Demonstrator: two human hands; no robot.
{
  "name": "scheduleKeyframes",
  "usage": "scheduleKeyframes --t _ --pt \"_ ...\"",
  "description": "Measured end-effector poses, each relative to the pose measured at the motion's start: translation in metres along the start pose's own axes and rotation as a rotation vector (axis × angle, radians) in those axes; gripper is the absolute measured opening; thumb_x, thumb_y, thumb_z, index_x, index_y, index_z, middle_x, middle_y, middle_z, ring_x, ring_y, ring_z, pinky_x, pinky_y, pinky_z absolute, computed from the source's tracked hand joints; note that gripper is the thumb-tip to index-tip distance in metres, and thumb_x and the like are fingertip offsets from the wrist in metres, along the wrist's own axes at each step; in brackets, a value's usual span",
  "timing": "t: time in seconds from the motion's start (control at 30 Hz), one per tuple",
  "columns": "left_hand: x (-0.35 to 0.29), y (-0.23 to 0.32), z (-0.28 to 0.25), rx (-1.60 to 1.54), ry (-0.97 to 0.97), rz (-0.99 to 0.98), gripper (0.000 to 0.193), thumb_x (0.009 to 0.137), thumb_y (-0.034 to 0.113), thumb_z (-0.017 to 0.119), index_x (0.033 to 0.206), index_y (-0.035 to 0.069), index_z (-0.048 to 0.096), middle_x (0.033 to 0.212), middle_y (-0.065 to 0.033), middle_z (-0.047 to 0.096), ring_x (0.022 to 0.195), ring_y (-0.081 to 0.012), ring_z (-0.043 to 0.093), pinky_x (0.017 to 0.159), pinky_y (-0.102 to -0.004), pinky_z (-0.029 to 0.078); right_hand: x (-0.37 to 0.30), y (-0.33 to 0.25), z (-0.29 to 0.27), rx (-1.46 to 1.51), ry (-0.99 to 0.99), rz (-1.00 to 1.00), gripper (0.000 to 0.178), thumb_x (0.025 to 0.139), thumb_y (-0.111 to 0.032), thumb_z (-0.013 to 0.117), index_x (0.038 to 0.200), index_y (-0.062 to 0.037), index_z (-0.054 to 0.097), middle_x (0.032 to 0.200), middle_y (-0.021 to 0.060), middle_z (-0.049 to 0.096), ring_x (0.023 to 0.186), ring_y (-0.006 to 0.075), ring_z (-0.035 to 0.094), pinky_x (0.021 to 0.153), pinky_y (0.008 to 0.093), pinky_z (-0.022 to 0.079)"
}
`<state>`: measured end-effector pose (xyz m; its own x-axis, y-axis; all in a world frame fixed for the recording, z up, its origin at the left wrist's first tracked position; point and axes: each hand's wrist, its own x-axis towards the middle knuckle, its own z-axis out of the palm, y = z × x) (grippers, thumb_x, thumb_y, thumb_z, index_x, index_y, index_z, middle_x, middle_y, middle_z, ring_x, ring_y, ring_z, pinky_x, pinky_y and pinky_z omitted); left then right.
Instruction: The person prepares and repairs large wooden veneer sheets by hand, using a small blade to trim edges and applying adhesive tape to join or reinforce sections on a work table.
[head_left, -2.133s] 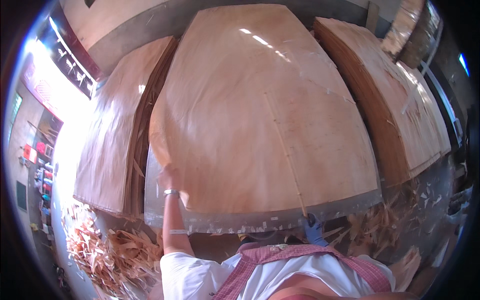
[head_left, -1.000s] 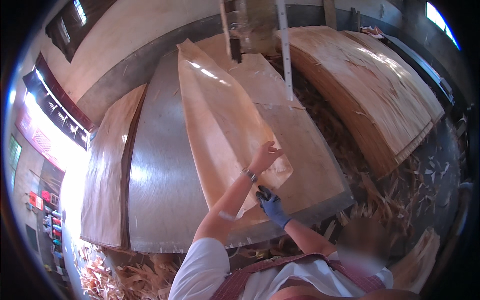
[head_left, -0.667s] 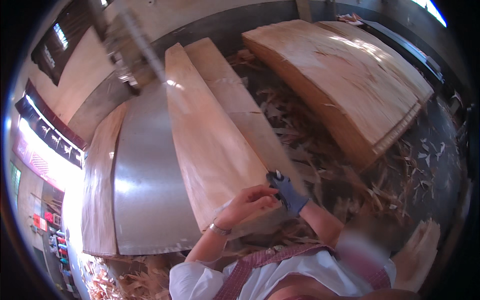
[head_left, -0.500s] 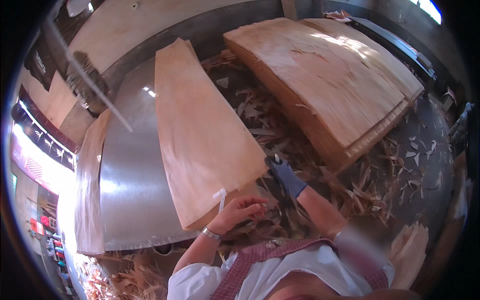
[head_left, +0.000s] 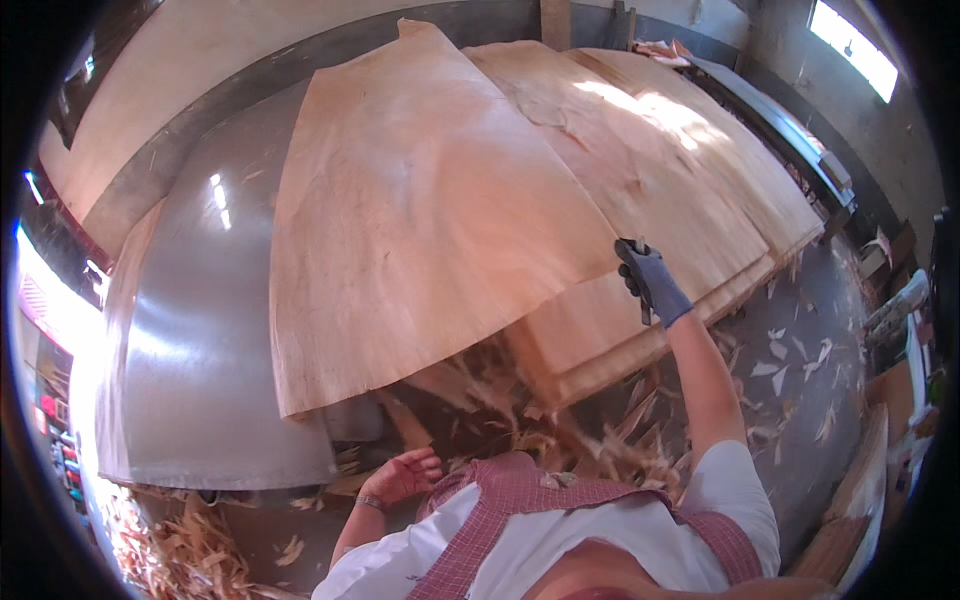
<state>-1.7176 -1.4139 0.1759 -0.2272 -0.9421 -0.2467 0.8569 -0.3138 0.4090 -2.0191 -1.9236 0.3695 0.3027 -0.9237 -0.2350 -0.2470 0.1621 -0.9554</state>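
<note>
My right hand (head_left: 652, 278), in a blue-grey glove with dark fingertips, is closed on the near right corner of a large thin sheet of wood veneer (head_left: 420, 220). A narrow object that I cannot make out also shows at this hand. The sheet arches from the metal-topped table at left across to a stack of veneer (head_left: 610, 330) at right, its near edge raised. Bare, with a metal bracelet at the wrist, my left hand (head_left: 403, 476) hangs low in front of my apron. Its fingers are slightly bent and nothing shows in them.
The shiny metal tabletop (head_left: 190, 370) lies at left, with a strip of veneer along its far left side. Heaps of wood shavings (head_left: 185, 545) cover the floor at lower left and between table and stack. Boards (head_left: 860, 490) lean at the right.
My right hand has moved right and away from me, drawing the veneer sheet off the table side and partly over the stack. My left hand has dropped back from the sheet's near edge.
</note>
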Motion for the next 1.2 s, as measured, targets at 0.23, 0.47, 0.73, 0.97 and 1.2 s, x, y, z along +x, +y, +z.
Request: scheduleKeyframes --t 0.23,0.47,0.73,0.97,1.2 --pt "0.227 0.003 0.020 -0.521 0.551 0.691 0.099 0.077 0.071 0.064 0.143 0.002 0.037 0.142 -0.0171 0.046 0.128 -0.0324 0.048 0.105 -0.0527 0.041 0.094 -0.022 -0.220 -0.153 0.157 0.027 0.043 0.088 -0.046 0.068 0.115 -0.0130 0.064 0.065 -0.0006 0.055 0.044 0.0094 0.046 0.038 0.0269 0.035" --pt "0.396 0.024 -0.004 -0.339 1.045 0.961 0.046 0.083 0.046 0.074 0.109 0.009 0.065 0.101 -0.0034 0.070 0.088 -0.0159 0.066 0.070 -0.0291 0.055 0.200 -0.007 -0.410 -0.192 0.133 -0.028 0.046 0.089 -0.045 0.066 0.120 -0.0116 0.063 0.064 0.0003 0.055 0.041 0.0093 0.043 0.036 0.0262 0.031" --pt "0.552 -0.030 0.177 -0.315 1.102 1.062 0.024 0.087 0.036 0.068 0.090 0.013 0.062 0.079 -0.0023 0.066 0.064 -0.0195 0.061 0.054 -0.0314 0.049 0.314 0.039 -0.594 -0.225 0.155 -0.073 0.049 0.091 -0.043 0.065 0.129 -0.0124 0.060 0.061 0.0003 0.054 0.039 0.0075 0.042 0.035 0.0249 0.032" --pt "0.604 -0.025 0.161 -0.276 1.248 0.977 0.019 0.090 0.032 0.067 0.088 0.014 0.060 0.075 0.0021 0.060 0.052 -0.0095 0.051 0.041 -0.0209 0.041 0.401 0.065 -0.644 -0.208 0.124 -0.112 0.050 0.091 -0.044 0.065 0.130 -0.0123 0.060 0.059 0.0018 0.055 0.037 0.0085 0.042 0.034 0.0258 0.033" --pt "0.602 -0.061 0.148 -0.132 1.286 0.895 0.023 0.091 0.034 0.067 0.097 0.012 0.060 0.075 0.0011 0.057 0.049 -0.0101 0.047 0.038 -0.0211 0.038 0.415 0.102 -0.652 -0.324 0.138 -0.092 0.042 0.094 -0.040 0.062 0.125 -0.0124 0.064 0.060 0.0021 0.057 0.041 0.0095 0.048 0.038 0.0274 0.038"
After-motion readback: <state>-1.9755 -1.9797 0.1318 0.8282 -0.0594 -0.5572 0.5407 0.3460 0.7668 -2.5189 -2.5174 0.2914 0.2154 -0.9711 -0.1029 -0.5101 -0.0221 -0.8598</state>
